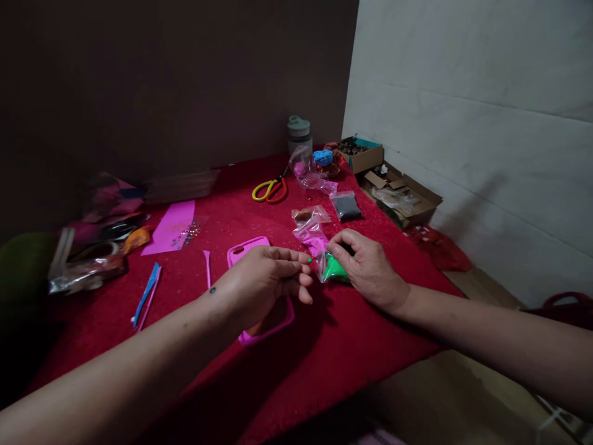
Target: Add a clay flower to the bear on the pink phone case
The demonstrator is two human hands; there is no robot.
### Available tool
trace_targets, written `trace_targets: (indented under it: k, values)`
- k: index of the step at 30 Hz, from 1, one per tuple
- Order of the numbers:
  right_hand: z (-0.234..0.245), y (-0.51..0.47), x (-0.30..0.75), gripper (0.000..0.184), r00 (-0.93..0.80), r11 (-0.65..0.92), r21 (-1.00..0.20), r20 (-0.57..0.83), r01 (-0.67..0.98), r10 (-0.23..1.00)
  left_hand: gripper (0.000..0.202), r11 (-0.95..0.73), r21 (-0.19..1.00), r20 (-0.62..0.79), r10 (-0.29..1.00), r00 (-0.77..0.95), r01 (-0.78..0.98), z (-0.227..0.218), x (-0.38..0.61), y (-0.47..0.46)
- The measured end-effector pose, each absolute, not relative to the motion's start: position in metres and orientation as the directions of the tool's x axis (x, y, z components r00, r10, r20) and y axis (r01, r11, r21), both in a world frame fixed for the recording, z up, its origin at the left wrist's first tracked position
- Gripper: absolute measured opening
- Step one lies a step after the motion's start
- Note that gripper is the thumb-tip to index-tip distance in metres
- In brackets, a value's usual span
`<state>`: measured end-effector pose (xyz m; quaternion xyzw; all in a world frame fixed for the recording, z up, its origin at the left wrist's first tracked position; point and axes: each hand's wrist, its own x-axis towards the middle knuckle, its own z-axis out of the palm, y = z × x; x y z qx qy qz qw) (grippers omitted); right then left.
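Note:
My left hand (273, 275) is held palm partly up over a pink phone case (273, 330), covering much of it. A tiny bit of green clay (309, 260) sits at its index fingertip, with the thumb close by and the other fingers loosely curled. My right hand (365, 266) pinches the top of a clear plastic bag of green clay (335, 269), which rests on the red cloth. Touching that bag on its far side is a bag of bright pink clay (315, 242). A pink modelling tool (207, 269) lies left of the case.
Scissors with yellow and red handles (270, 190) lie farther back. A bag of dark clay (346, 206), blue clay (323, 157) and a bottle (299, 133) stand toward the far right. Blue tool (146, 295), pink sheet (171, 228) and beads are left. Cardboard boxes (407, 198) line the wall.

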<state>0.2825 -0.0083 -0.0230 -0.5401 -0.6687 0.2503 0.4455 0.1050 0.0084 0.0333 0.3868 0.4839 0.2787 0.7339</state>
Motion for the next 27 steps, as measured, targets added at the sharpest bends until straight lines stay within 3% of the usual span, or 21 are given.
trace_targets:
  k: [10, 21, 27]
  values:
    - [-0.022, -0.009, 0.284, 0.017, -0.037, 0.306, -0.82, 0.33, 0.484, 0.943, 0.018, 0.505, 0.862, -0.477, 0.78, 0.404, 0.044, 0.022, 0.112, 0.01]
    - [-0.026, -0.006, 0.284, 0.015, -0.045, 0.322, -0.8, 0.348, 0.507, 0.936, 0.016, 0.281, 0.848, -0.462, 0.807, 0.368, 0.449, 0.024, 0.12, 0.007]
    - [-0.027, -0.005, 0.283, 0.015, -0.047, 0.325, -0.78, 0.357, 0.535, 0.933, 0.015, 0.286, 0.841, -0.489, 0.764, 0.42, 0.459, 0.024, 0.12, 0.001]
